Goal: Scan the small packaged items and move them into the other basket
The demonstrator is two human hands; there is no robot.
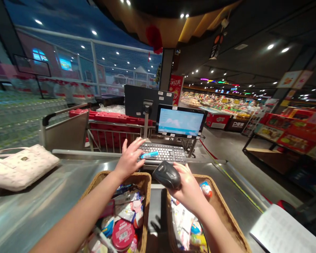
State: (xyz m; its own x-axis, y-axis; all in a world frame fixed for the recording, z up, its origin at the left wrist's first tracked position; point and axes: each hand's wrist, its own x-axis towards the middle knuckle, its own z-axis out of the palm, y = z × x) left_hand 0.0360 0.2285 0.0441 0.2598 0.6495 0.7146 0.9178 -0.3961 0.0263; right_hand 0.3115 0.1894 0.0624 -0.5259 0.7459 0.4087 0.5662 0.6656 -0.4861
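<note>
My left hand (129,158) is over the near left part of the keyboard (171,153), beyond the left basket. A slim light-blue packet (150,154) is pinched by its left end between the thumb and fingers, its right end over the keys. My right hand (188,184) is wrapped round a black barcode scanner (167,174), above the right basket (221,200). The scanner's head points left. Small packaged goods fill the left wicker basket (148,196), among them a round pink-red tub (123,234). More packets (184,225) lie in the right basket, partly hidden by my forearm.
Behind the keyboard stands a lit screen (181,121), with a second monitor (139,100) turned away. A pale handbag (23,167) rests on the metal counter (65,179) at left. White paper sheets (287,232) lie at right. A trolley (65,126) and display shelves (292,130) stand beyond.
</note>
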